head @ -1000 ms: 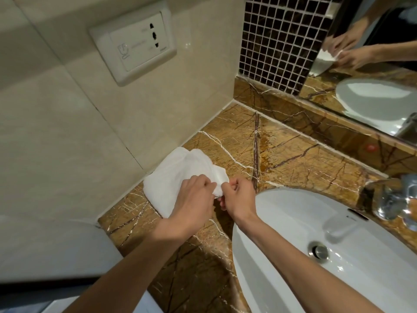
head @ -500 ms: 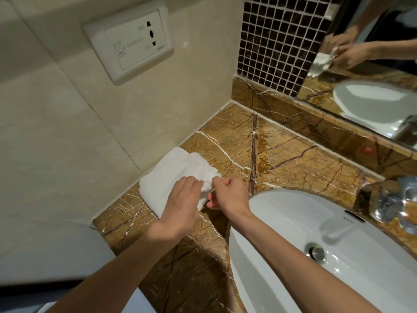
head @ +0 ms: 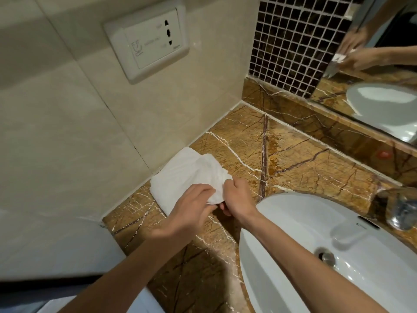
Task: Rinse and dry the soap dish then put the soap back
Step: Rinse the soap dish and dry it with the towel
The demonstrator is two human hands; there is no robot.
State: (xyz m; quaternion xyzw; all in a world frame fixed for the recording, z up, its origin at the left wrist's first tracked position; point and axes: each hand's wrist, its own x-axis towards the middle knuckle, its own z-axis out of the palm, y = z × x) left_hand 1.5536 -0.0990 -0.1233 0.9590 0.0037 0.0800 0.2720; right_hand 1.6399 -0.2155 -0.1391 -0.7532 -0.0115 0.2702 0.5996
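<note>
On the countertop (head: 304, 168), both hands (head: 216, 204) gripping white towel (head: 180, 179).

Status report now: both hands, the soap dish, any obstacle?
Left hand and right hand closed on white towel. Soap dish and soap not visible. Nothing blocking.

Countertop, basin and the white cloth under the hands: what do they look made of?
Countertop: looks like polished brown marble, pale veins and a glossy sheen. Basin: probably glazed white ceramic, smooth with reflections. White cloth: soft, creased fabric, likely a cotton towel.
</note>
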